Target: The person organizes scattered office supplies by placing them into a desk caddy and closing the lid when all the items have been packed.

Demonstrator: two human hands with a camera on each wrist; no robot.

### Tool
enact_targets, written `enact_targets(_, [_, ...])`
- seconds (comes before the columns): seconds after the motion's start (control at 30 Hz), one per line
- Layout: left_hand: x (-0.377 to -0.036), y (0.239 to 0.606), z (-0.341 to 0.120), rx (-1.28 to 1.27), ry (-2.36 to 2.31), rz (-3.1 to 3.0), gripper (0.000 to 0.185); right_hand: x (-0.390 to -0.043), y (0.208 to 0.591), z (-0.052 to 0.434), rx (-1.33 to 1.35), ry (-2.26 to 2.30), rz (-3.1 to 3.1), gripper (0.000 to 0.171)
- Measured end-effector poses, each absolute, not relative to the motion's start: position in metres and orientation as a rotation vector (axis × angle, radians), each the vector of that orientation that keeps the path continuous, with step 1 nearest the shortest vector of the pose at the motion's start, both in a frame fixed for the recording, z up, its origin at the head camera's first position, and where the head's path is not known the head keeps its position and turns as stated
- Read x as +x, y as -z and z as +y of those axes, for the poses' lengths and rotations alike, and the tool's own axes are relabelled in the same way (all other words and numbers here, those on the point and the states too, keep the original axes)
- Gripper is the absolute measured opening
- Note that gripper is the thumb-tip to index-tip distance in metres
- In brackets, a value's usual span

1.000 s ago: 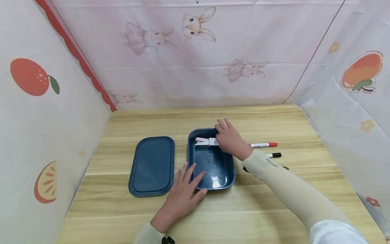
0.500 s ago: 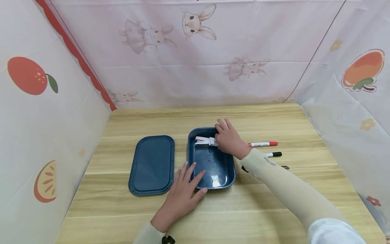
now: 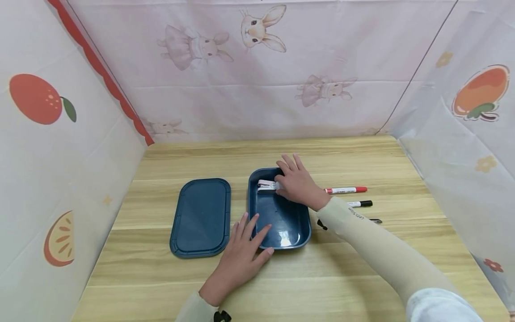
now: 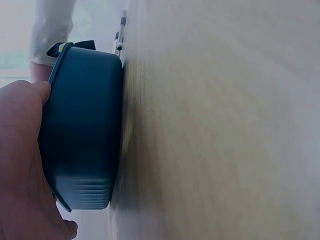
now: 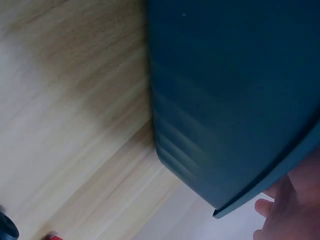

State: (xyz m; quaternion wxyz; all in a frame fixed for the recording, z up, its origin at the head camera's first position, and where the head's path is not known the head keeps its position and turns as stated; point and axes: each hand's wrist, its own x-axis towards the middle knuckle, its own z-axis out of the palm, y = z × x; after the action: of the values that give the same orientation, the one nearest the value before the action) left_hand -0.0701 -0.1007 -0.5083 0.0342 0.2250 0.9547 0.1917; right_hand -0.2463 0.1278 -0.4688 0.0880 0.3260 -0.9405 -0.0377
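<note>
In the head view a dark blue plastic box (image 3: 281, 219) stands uncovered mid-table. My left hand (image 3: 241, 255) rests with spread fingers on its near left rim; the left wrist view shows that hand (image 4: 20, 150) along the rim of the box (image 4: 75, 115). A small pale pink and white stapler (image 3: 264, 184) lies inside by the far wall. Against its right end is a small white block (image 3: 279, 185), mostly covered by my right hand (image 3: 299, 187), whose thumb and index finger pinch it. The other right fingers stretch over the far rim.
A matching blue lid (image 3: 200, 218) lies flat left of the box. Right of it lie a red-capped marker (image 3: 346, 190), a black-capped marker (image 3: 362, 204) and a dark pen (image 3: 376, 221), partly hidden by my right forearm. Printed cloth walls (image 3: 257, 98) enclose the table.
My right hand has shifted slightly left along the white block, towards the stapler, covering more of the block. My left hand, the box and the lid stay in place.
</note>
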Motion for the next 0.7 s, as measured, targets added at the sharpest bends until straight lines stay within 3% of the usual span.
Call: enact_targets(0.7, [-0.073, 0.507, -0.097, 0.697, -0.619, 2.914, 0.059, -0.242, 0.466, 0.141, 0.926, 0.09, -2.836, 0.029])
